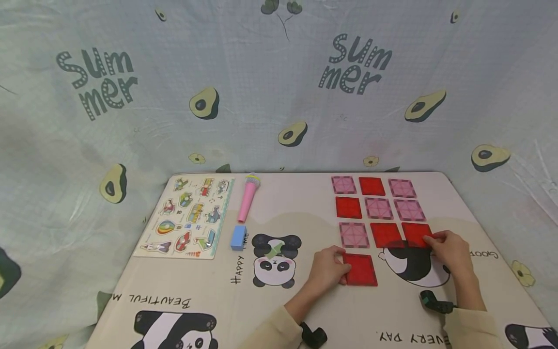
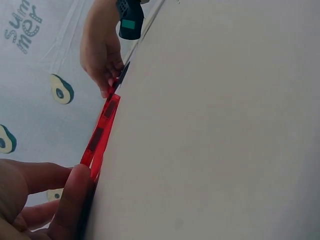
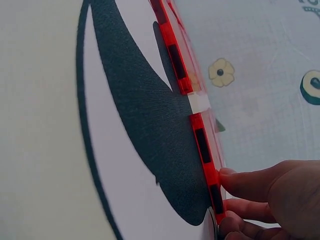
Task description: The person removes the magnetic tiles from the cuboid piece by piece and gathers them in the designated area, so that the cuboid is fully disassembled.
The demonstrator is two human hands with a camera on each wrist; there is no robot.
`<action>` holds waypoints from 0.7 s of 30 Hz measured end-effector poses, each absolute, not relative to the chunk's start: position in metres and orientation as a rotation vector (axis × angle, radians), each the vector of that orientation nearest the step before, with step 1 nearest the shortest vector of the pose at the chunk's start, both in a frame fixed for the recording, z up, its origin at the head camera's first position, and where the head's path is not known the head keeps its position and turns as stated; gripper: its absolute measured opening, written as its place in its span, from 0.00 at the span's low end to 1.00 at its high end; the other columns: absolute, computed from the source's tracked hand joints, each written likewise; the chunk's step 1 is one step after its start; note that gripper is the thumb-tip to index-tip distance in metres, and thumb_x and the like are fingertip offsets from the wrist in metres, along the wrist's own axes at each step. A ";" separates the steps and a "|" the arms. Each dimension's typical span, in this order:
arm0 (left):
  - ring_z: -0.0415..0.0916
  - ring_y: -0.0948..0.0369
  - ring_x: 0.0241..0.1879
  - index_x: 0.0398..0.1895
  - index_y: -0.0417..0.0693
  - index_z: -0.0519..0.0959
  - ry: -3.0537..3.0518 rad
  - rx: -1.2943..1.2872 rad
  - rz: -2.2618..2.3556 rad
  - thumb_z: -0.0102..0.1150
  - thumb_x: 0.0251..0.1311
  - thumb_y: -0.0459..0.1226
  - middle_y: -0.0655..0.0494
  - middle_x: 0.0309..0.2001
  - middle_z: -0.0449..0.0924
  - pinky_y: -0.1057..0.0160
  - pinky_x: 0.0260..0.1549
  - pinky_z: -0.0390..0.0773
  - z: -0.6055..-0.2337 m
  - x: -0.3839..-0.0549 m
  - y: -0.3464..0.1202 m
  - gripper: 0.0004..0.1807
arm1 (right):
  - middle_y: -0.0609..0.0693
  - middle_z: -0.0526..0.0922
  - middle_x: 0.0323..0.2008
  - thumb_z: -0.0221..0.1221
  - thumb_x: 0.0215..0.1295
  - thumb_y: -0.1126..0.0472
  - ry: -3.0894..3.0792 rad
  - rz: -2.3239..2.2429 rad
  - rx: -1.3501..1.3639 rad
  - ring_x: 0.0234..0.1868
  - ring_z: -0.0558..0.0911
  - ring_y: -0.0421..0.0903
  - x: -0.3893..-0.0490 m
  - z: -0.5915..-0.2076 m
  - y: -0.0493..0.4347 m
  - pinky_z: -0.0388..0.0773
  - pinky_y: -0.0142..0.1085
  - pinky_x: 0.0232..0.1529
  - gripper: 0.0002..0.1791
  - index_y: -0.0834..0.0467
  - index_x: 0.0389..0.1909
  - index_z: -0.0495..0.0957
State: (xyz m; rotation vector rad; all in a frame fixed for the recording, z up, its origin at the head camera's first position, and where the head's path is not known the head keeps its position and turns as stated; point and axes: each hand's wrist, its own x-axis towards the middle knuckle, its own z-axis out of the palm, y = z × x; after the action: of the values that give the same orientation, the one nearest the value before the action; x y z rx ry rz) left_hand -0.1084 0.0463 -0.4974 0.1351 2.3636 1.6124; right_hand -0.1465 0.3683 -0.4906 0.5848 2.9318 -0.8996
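In the head view, my left hand (image 1: 327, 269) pinches the left edge of a red square magnetic tile (image 1: 361, 270), nearest to me. That tile (image 2: 100, 132) shows edge-on in the left wrist view, with dark magnets along its side. My right hand (image 1: 451, 250) grips the right edge of another red magnetic tile (image 1: 415, 234), at the right end of the third row. Its thumb and fingers are at that tile's (image 3: 206, 155) edge in the right wrist view. Just left of it lies a further red tile (image 1: 386, 235), with a narrow gap between them.
Beyond my hands, pink tiles (image 1: 379, 209) and red tiles (image 1: 372, 186) lie in spaced rows. On the left are a sticker-like picture board (image 1: 185, 218), a pink toy microphone (image 1: 248, 199) and a blue block (image 1: 238, 238). A printed cloth (image 1: 261, 72) hangs behind the panda-patterned table (image 1: 244, 315).
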 end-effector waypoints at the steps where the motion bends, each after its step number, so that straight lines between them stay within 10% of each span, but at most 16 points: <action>1: 0.75 0.63 0.11 0.57 0.39 0.78 2.371 0.140 1.606 0.64 0.62 0.33 0.59 0.14 0.75 0.75 0.17 0.72 -0.498 -0.109 0.046 0.20 | 0.75 0.78 0.41 0.58 0.72 0.55 2.934 -0.898 0.586 0.37 0.80 0.63 -0.146 -0.491 0.368 0.84 0.43 0.31 0.28 0.78 0.56 0.69; 21: 0.75 0.63 0.09 0.54 0.39 0.80 2.419 0.117 1.533 0.65 0.60 0.33 0.58 0.11 0.73 0.75 0.14 0.71 -0.498 -0.111 0.049 0.18 | 0.77 0.74 0.49 0.51 0.73 0.55 3.041 -0.911 0.636 0.43 0.76 0.67 -0.146 -0.482 0.352 0.84 0.56 0.41 0.29 0.79 0.60 0.68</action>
State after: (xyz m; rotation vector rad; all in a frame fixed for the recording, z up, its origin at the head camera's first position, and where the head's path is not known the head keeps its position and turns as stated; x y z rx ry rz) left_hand -0.1112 0.0491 -0.4978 0.1175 2.4192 1.5328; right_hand -0.1457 0.3521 -0.4817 0.6360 3.0405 -0.9107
